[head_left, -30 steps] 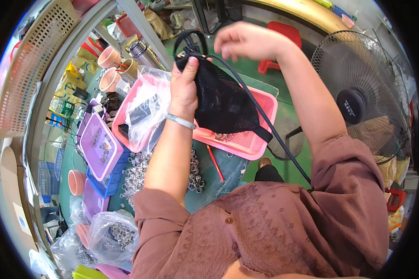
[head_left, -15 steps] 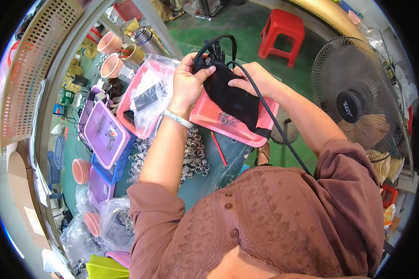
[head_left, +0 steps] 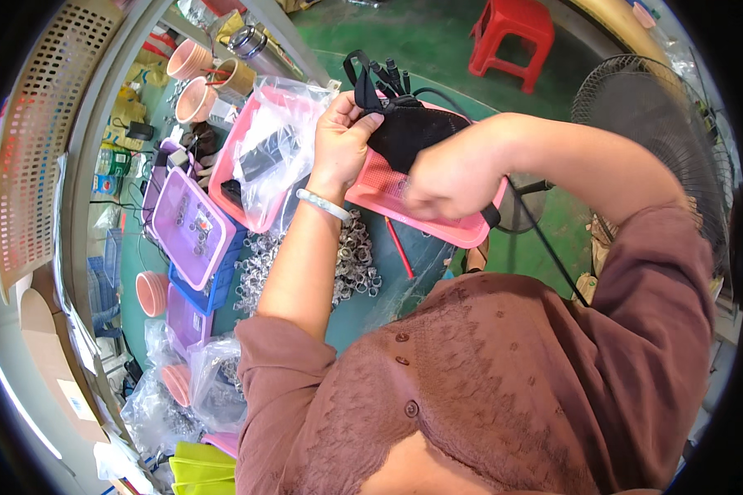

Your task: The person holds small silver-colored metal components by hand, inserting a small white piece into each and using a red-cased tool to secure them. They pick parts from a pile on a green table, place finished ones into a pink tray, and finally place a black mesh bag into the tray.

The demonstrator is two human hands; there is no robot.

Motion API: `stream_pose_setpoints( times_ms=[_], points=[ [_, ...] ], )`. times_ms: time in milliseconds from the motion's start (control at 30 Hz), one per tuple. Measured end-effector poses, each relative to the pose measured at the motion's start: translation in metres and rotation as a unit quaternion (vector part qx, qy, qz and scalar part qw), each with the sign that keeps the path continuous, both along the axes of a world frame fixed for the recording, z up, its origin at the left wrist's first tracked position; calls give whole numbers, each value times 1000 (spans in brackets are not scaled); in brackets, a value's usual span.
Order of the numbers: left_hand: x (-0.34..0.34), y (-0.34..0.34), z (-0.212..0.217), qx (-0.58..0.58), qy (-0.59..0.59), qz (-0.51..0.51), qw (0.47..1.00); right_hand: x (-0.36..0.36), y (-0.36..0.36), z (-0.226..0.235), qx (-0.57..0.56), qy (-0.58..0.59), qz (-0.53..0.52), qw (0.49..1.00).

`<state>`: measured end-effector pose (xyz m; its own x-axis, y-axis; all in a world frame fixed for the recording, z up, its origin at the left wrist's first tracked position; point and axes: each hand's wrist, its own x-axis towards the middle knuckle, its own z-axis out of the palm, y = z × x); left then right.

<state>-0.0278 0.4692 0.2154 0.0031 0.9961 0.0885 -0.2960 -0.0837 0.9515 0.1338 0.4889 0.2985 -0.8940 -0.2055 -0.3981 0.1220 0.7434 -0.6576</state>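
Between the thumb and fingers of my left hand (head_left: 344, 136) is the top end of a black mesh pouch (head_left: 413, 128). Its strap loops upward, and black cable ends (head_left: 392, 78) stick out near its top. My right hand (head_left: 458, 177) is off the pouch's upper part, bent down low over the pink mesh basket (head_left: 462, 238). Motion smears its fingers, so I cannot see whether they hold anything. Part of the pouch is hidden behind this hand. A thick black cable (head_left: 545, 243) passes beneath my right forearm.
A heap of small metal rings (head_left: 355, 264) and a red pencil (head_left: 400, 247) lie on the green table. A clear bag (head_left: 272, 157) fills another pink basket at left, beside a purple tray (head_left: 191, 223). At right are a fan (head_left: 627, 124) and a red stool (head_left: 520, 29).
My right hand has left the pouch's middle and swung down toward the basket's near side. My left hand keeps its grip, and the pouch now lies more sideways.
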Motion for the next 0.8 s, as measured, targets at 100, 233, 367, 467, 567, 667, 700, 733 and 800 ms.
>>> stream_pose_setpoints(
  times_ms=[100,233,367,467,567,667,700,733,800],
  points=[
    [0,-1,0,-11,-9,6,1000,16,15,-24,335,-250,-1,909],
    [13,1,1,-21,-16,-18,999,30,99,-65,487,-375,-170,770],
    [18,11,-18,5,64,-25,998,18,145,-107,352,-331,-339,807],
    [19,10,-9,-24,14,-28,999,-25,116,-92,197,-268,-558,760],
    [9,9,-11,-19,1,-11,1000,9,55,-67,303,-33,-501,810],
    [11,7,-10,-19,-34,-24,999,34,7,-45,7,153,-472,868],
    [11,8,-9,-22,-41,-31,998,29,0,-49,-7,289,-468,835],
    [10,5,-5,-24,-5,-40,999,18,-3,-57,-20,420,-454,786],
    [6,4,-4,-14,9,-39,999,0,15,-65,149,481,-481,718]
  ],
)
